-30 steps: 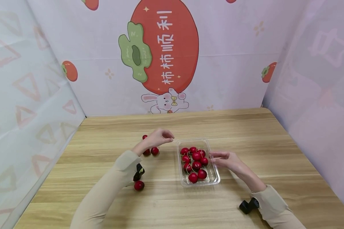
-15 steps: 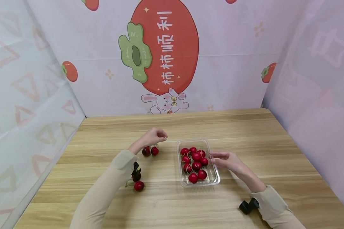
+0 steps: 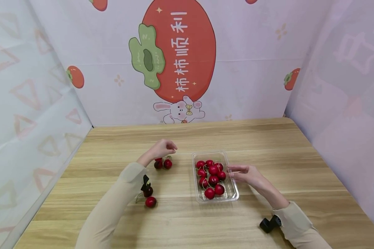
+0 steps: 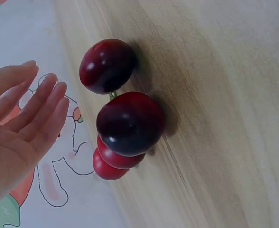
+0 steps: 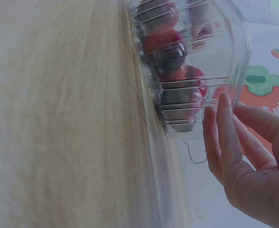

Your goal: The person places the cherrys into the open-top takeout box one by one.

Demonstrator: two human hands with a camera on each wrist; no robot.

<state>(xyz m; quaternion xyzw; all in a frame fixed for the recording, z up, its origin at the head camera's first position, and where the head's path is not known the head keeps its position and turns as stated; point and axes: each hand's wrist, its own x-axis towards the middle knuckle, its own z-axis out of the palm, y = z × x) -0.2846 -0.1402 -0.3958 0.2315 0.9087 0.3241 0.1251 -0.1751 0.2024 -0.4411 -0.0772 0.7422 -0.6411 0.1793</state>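
Note:
In the head view my left hand point(image 3: 162, 148) hovers above a small group of cherries point(image 3: 167, 164) at the table's left. Its fingers are loosely bent and hold nothing. The left wrist view shows that hand point(image 4: 23, 123) apart from the dark red cherries point(image 4: 130, 123), with gaps between thumb and fingers. A clear plastic box point(image 3: 197, 193) with several stemmed cherries point(image 3: 213, 180) in it stands right of centre. My right hand point(image 3: 247, 174) touches its right rim with fairly straight fingertips, as the right wrist view of the hand point(image 5: 253, 166) shows too.
Two more cherries point(image 3: 151, 202) lie on the wooden table point(image 3: 174, 221) beside my left forearm, one partly behind the black wrist camera point(image 3: 145, 183). A printed cloth wall point(image 3: 246, 69) stands behind the table, with pale cloth on both sides.
My left hand has moved left, away from the box and over the loose cherries. My right hand and the box have stayed in place.

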